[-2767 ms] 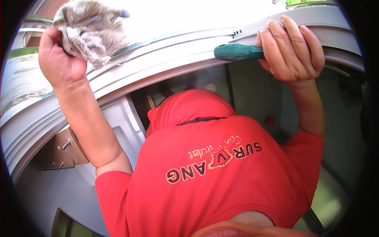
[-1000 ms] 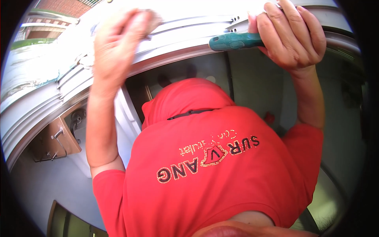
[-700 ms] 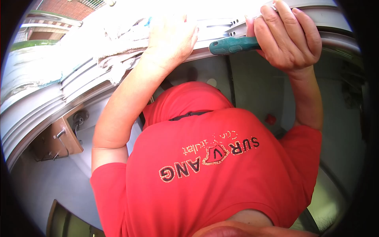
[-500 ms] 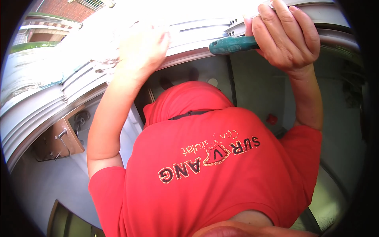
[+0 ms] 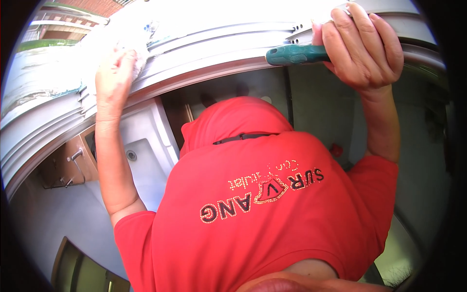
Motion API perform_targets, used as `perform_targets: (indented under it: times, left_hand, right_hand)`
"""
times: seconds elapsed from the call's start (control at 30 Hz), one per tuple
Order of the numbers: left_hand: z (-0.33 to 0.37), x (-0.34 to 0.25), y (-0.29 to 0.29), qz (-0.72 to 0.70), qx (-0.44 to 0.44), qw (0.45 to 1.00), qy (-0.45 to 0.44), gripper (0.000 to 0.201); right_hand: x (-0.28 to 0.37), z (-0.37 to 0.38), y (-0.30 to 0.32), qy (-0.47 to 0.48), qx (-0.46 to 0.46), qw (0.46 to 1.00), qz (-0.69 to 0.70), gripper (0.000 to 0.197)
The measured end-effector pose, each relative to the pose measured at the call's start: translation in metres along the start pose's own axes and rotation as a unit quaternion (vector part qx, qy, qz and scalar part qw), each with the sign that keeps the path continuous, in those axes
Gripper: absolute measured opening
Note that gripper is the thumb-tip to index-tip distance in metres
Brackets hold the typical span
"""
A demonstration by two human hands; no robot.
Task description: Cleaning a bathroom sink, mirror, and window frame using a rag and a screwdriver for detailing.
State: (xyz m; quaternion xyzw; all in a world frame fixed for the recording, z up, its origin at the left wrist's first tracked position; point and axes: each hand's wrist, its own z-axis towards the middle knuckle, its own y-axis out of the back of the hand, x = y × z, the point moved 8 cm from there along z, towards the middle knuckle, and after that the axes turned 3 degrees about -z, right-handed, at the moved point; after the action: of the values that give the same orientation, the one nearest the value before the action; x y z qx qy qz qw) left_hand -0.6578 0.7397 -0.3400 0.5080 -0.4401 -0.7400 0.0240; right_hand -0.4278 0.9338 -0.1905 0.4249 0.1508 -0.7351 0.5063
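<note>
My left hand (image 5: 115, 80) is on the white sliding-window track (image 5: 209, 57), its fingers bent over a pale, cloth-like wad (image 5: 140, 62). Strong glare washes out the wad's edges. Over the track's right part, my right hand (image 5: 365, 48) is closed round a tool with a teal-green handle (image 5: 296, 55). The handle points left from under my palm. My fingers hide the rest of the tool, so its kind does not show.
Below the sill at left lies a white basin (image 5: 148, 146) with a round drain. A metal tap (image 5: 75, 155) sticks out from a brown panel beside it. Outside, a pale ledge (image 5: 44, 73) runs along the window, with a brick wall (image 5: 95, 6) beyond.
My left hand has slid left along the track with the pale wad, uncovering rails and the basin. My right hand and the green handle have shifted slightly right in view.
</note>
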Motion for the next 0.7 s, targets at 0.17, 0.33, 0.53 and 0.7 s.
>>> perform_targets:
  times: [0.17, 0.33, 0.53, 0.7]
  left_hand:
    - [0.004, 0.052, 0.046, -0.376, -0.187, 0.88, 0.223, 0.028]
    - [-0.004, 0.024, 0.088, -0.587, -0.292, 0.743, 0.133, 0.031]
    - [-0.019, 0.006, 0.118, -0.142, -0.39, 0.909, 0.029, 0.032]
    - [-0.026, -0.053, 0.044, 0.177, -0.15, 0.96, -0.159, 0.024]
  right_hand:
    - [0.002, 0.003, -0.013, 0.059, 0.202, 0.978, 0.004, 0.014]
    - [0.003, 0.004, -0.012, 0.078, 0.193, 0.978, 0.012, 0.014]
    - [0.002, 0.006, -0.014, 0.074, 0.199, 0.977, 0.012, 0.014]
    - [0.006, 0.004, -0.015, 0.075, 0.211, 0.975, 0.005, 0.015]
